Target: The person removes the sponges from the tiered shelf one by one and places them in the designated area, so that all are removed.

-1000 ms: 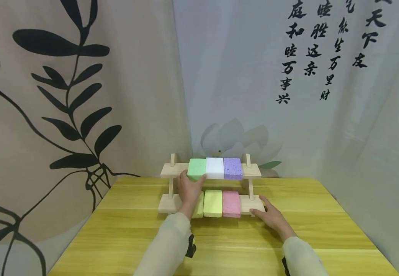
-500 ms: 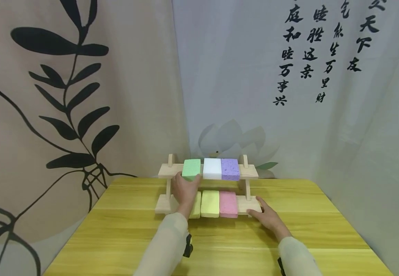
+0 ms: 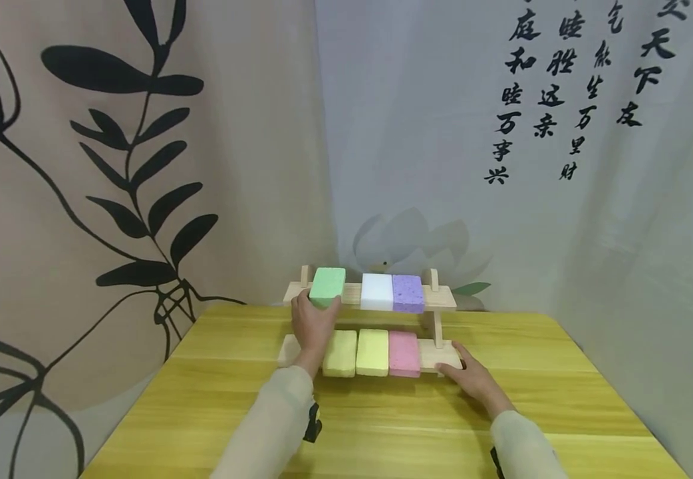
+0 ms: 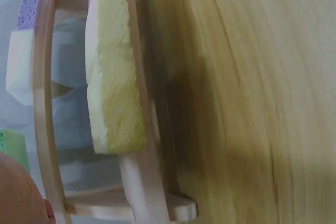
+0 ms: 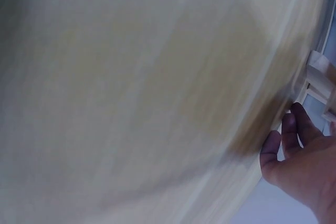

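Note:
My left hand (image 3: 312, 327) pinches a green sponge block (image 3: 327, 286) between thumb and fingers, at the left part of the upper shelf of a small two-tier wooden rack (image 3: 439, 298). A gap separates the green block from a white one (image 3: 376, 293), which touches a purple one (image 3: 408, 294). On the lower shelf sit two yellow blocks (image 3: 339, 354) and a pink block (image 3: 404, 354), side by side. My right hand (image 3: 475, 379) holds the right end of that lower shelf. In the left wrist view, only part of the green block (image 4: 13, 145) shows beyond the hand.
The rack stands near the back of a wooden table (image 3: 394, 426). Behind it hangs a cloth backdrop (image 3: 251, 166) with printed leaves and black writing. The rack's left upright is hidden behind my left hand in the head view.
The green block has moved left with my left hand, away from the white block, and now looks slightly raised. More of the left yellow block shows. My right hand stays at the shelf end.

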The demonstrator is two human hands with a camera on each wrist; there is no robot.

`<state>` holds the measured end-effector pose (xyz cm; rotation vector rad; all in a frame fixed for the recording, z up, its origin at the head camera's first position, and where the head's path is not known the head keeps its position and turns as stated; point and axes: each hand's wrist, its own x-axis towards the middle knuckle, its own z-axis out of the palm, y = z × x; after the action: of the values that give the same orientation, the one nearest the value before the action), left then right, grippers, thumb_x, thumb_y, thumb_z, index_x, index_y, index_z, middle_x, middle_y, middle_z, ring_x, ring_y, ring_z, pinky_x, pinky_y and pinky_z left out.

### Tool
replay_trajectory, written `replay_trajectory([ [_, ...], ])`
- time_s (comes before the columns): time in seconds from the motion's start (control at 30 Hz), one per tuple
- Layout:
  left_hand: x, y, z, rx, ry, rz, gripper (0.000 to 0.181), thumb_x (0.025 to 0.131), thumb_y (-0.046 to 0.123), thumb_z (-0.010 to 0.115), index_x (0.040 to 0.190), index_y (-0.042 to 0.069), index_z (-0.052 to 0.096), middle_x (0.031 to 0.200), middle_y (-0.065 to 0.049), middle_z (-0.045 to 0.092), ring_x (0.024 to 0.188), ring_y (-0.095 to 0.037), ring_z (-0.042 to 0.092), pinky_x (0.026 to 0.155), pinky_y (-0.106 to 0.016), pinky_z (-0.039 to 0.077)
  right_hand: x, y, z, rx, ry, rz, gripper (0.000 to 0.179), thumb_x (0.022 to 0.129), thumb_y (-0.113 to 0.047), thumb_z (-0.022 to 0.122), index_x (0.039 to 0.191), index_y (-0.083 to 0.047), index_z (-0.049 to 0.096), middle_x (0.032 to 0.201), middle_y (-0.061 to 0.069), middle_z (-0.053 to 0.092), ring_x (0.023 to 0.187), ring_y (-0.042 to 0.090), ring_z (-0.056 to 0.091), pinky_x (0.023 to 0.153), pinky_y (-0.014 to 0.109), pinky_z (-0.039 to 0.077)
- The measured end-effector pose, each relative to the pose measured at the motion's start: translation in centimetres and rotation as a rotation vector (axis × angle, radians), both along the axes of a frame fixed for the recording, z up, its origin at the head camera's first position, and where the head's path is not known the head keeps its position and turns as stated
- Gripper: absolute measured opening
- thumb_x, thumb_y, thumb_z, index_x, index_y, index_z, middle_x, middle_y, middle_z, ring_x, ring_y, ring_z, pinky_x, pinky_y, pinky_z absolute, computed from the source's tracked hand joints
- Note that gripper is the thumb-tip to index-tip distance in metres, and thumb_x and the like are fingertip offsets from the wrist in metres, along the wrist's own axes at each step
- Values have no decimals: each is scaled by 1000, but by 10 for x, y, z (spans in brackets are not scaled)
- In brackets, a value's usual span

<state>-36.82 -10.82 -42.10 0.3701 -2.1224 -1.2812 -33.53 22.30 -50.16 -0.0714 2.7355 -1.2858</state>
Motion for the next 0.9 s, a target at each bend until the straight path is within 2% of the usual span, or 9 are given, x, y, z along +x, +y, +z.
replay_trajectory([
  [0.3, 2, -28, 13, -29, 32, 6, 71, 78, 44, 77, 129, 1, 53, 113, -15, 54, 98, -31, 52, 77, -46, 44, -3, 0, -3, -9, -21, -3, 93, 94, -55, 60, 159, -10, 11, 156, 34, 17, 140, 56, 17, 109, 69, 18],
  [0.57, 4, -51, 25, -11, 37, 1, 74, 80, 46, 75, 133, 1, 49, 117, -15, 51, 99, -32, 51, 77, -48, 43, -4, 1, -4, -11, -15, 8, 95, 93, -58, 60, 159, -10, 11, 156, 33, 17, 141, 55, 17, 110, 68, 18],
  [0.9, 2, -83, 26, -3, 44, 31, 73, 82, 46, 75, 134, 3, 49, 118, -14, 50, 104, -33, 51, 81, -52, 44, 0, 0, 1, -22, -23, -2, 95, 92, -58, 60, 159, -11, 13, 157, 32, 16, 142, 54, 15, 110, 68, 17],
])
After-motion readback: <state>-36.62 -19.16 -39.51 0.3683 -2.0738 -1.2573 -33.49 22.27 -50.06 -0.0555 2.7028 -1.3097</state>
